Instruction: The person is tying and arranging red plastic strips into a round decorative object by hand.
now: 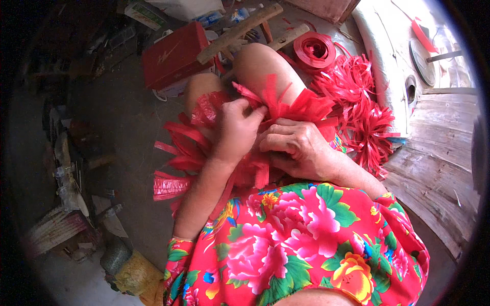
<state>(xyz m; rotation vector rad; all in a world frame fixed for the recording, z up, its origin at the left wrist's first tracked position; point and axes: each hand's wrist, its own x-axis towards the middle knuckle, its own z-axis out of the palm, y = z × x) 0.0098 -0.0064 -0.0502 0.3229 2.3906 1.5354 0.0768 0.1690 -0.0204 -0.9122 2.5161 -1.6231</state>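
Note:
Across my lap spreads a bunch of red plastic strips (186,148), fanning out on both sides. My left hand (239,125) is closed in a pinch on the strips near the middle of the bunch. Right beside it, my right hand (293,145) is curled, its fingers pressed into the same strips. The fingertips of both hands nearly meet, and the exact spot they pinch is partly hidden. Several strip ends stand up beyond the hands, between my knees and fingers. Some strips on the left have a shiny, crinkled surface.
To the right lie shiny red strip pompoms (352,97) and a roll of red strip (314,52). A red box (173,56) stands beyond my knees, beside a wooden frame (240,33). Wooden boards (439,137) run along the right. Clutter (71,219) lines the left.

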